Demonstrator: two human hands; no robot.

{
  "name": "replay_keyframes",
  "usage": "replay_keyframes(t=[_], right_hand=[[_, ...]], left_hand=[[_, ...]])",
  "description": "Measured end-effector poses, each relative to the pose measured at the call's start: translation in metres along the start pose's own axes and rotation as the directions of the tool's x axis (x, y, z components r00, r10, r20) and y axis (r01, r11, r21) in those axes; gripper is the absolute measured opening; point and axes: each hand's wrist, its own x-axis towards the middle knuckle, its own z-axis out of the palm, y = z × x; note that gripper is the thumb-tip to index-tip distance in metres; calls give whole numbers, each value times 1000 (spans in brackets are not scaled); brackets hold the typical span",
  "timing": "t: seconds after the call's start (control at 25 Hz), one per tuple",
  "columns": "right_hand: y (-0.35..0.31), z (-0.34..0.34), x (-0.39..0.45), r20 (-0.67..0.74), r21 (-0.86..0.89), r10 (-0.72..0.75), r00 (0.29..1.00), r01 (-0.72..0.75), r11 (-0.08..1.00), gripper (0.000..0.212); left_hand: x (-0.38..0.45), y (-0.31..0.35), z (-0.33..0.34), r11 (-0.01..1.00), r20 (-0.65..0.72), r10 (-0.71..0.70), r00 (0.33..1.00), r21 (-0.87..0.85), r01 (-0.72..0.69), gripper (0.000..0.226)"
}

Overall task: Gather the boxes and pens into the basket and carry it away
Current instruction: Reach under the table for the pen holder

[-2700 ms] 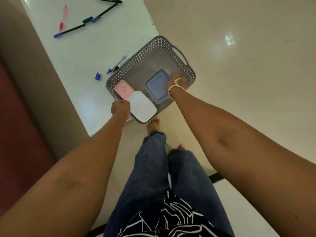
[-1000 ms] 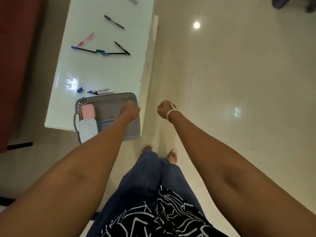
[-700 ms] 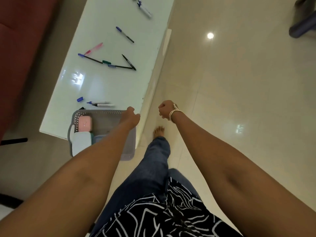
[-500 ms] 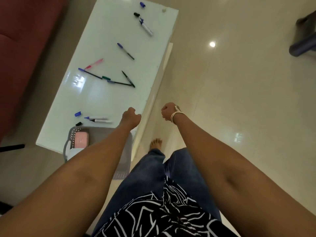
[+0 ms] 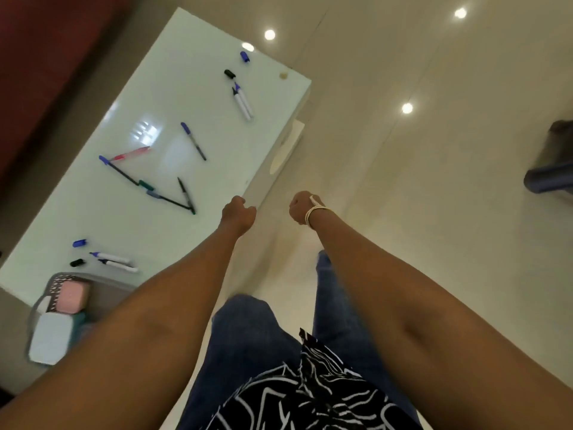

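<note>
Pens lie scattered over the pale glossy bench (image 5: 102, 218) while both grips hang free above its right edge: the left hand (image 5: 238, 214) and the right hand (image 5: 301, 208), a cord tied at its wrist, are each curled into a loose fist with nothing in them. The grey perforated plastic basket (image 5: 66, 279) sits at the bench's near left corner, overhanging it, and holds a pink rounded box (image 5: 73, 296) and a white rounded box (image 5: 49, 338); the boxes look gathered, so pen collection seems the step in hand. Nearest the left hand is the black pen (image 5: 185, 193) meeting a dark pen with a blue cap (image 5: 169, 198) at one tip; pinching the two together there would save a reach. A red translucent pen (image 5: 129, 153) and a blue-capped pen (image 5: 193, 140) lie mid-bench, two white markers (image 5: 242, 102) near the far right corner, and two more white markers (image 5: 113, 261) beside the basket. Loose caps, such as the blue cap (image 5: 79, 243), could roll away. Nothing blocks the reach, though the basket's overhang makes it easy to knock.
</note>
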Motion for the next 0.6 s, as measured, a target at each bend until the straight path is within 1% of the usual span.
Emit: replay_keyframes(t=[0.04,0.16,0.24,0.28,0.36,0.48,0.52,0.6], right_hand=[[10,-21,9,23,-36,-18,1000,18,999,17],[38,-91,37,90,-94,4,996,5,996,27],[49,-127,57,86,-171,-3,996,18,985,15],[52,-143,69,75,-202,-1,997,16,979,18],[57,-164,93,72,-231,1,997,16,973,18],[67,-184,127,85,-188,-3,996,19,982,11],[69,-188,140,83,-172,-12,997,26,985,13],[73,-186,164,106,-162,-19,994,36,986,27]], left_hand=[[3,21,10,1000,-14,-23,1000,-22,22,50],[9,89,37,997,-48,-49,998,-68,46,50],[18,129,48,996,-54,-41,998,-78,36,49],[26,149,53,996,-57,-35,998,-87,30,49],[44,181,61,994,-71,-23,997,-106,16,48],[74,212,75,997,-86,8,996,-79,-15,48],[85,218,78,998,-104,14,995,-63,-20,48],[103,224,86,999,-128,8,992,-39,-13,47]])
